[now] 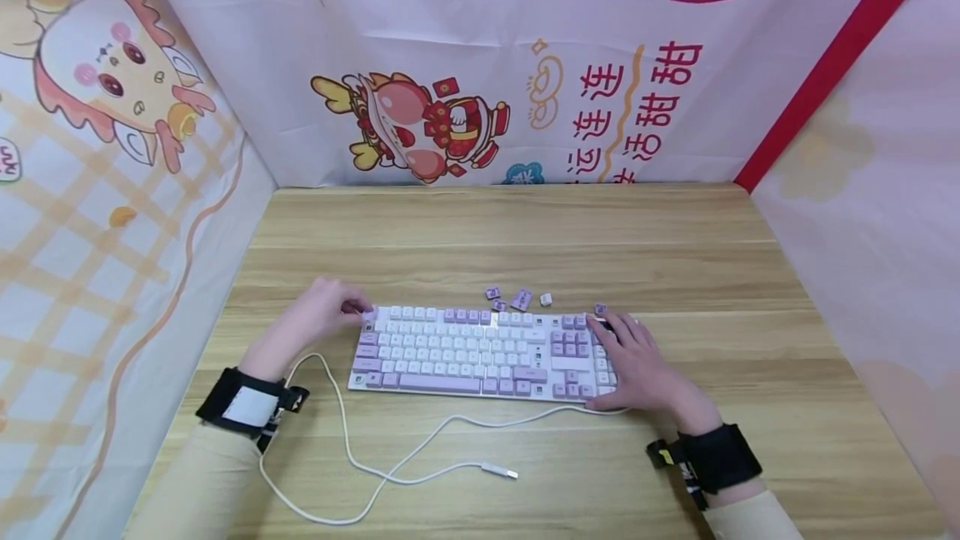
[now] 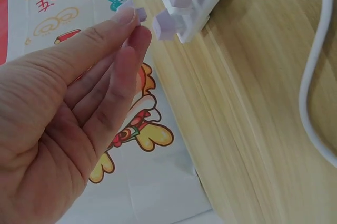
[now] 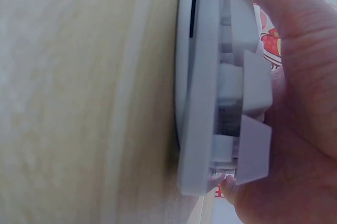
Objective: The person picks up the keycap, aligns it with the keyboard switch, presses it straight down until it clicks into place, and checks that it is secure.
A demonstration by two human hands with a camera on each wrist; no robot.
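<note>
A white and lilac keyboard [image 1: 442,354] lies on the wooden table. At its far left corner my left hand [image 1: 333,307] pinches a small lilac keycap [image 2: 141,14] between thumb and fingertips. In the left wrist view that keycap is mostly covered by the thumb, and a lilac key [image 2: 165,25] on the keyboard sits just beside it, apart from the fingers. My right hand [image 1: 637,365] grips the keyboard's right end, thumb at the near edge and fingers reaching over to the far side. The right wrist view shows the keyboard's side edge [image 3: 202,108] close to the palm.
Behind the keyboard lie several loose keycaps, among them a larger purple one [image 1: 522,299], a white one [image 1: 546,299] and a purple one [image 1: 601,308] near the right fingers. A white cable [image 1: 347,440] loops in front, its USB plug [image 1: 498,471] on the table. Printed cloth surrounds the table.
</note>
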